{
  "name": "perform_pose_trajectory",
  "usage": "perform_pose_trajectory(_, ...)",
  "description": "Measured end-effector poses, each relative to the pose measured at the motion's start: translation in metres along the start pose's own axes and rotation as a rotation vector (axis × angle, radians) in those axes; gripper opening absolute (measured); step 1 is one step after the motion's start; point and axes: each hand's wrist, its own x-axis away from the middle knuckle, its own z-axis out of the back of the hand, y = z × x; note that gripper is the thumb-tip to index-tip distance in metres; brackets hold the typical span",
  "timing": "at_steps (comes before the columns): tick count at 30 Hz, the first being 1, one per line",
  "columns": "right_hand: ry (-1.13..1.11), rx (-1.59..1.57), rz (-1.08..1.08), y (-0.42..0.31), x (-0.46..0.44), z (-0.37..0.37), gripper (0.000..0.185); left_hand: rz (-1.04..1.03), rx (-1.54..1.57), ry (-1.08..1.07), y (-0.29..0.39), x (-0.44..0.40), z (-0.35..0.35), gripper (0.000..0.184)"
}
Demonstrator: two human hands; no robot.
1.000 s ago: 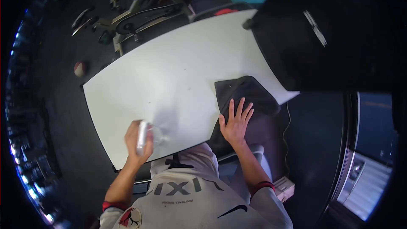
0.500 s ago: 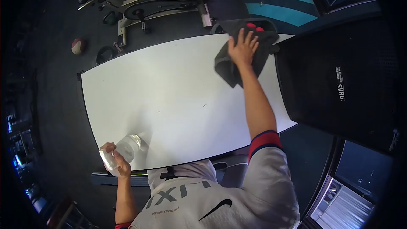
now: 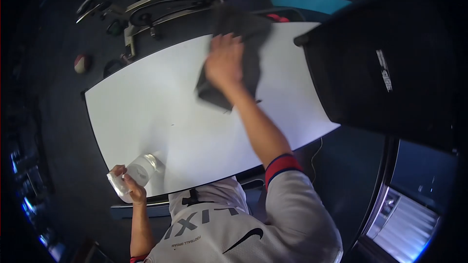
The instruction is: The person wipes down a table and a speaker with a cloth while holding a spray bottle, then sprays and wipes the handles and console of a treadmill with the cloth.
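My left hand (image 3: 132,185) is wrapped round a clear, transparent container (image 3: 141,169) at the near left edge of the white table (image 3: 131,102). My right hand (image 3: 225,61) presses flat on a dark grey cloth (image 3: 251,51) near the far middle of the table, its fingers pointing away and slightly blurred. Part of the cloth reaches over the far edge. A few small dark specks lie on the tabletop, one just right of my right wrist.
A black panel (image 3: 380,73) with white lettering adjoins the table's right end. Exercise bikes (image 3: 170,7) stand beyond the far edge, and a red and white ball (image 3: 81,63) is on the floor at the left. A cord hangs at the lower right.
My right hand and the cloth first went from the near right to the far right, then left to the far middle. My left hand has shifted left and nearer with the container.
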Motion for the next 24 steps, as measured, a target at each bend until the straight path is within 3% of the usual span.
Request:
perform_pose_trajectory(2,0.012,-0.334,0.2,-0.014,0.062,0.0,0.063,-0.011,-0.004,-0.067,-0.004,-0.004,0.004,0.031)
perform_pose_trajectory(5,-0.08,-0.198,0.109,0.048,0.074,0.026,0.066,-0.005,-0.052,-0.102,-0.004,-0.003,0.005,0.032)
perform_pose_trajectory(8,-0.026,-0.033,-0.222,0.121,0.084,0.015,0.066,-0.016,-0.005,-0.109,0.0,-0.004,0.002,0.029)
perform_pose_trajectory(12,-0.042,0.099,-0.39,0.175,0.086,0.022,0.064,-0.06,-0.073,-0.151,0.0,-0.008,0.006,0.03)
perform_pose_trajectory(20,-0.135,0.062,-0.429,0.207,0.034,0.018,0.06,-0.161,-0.051,-0.121,-0.008,-0.016,0.005,0.027)
perform_pose_trajectory(24,-0.083,0.067,-0.399,0.212,0.063,0.013,0.058,-0.11,-0.021,-0.138,-0.014,-0.018,0.01,0.029)
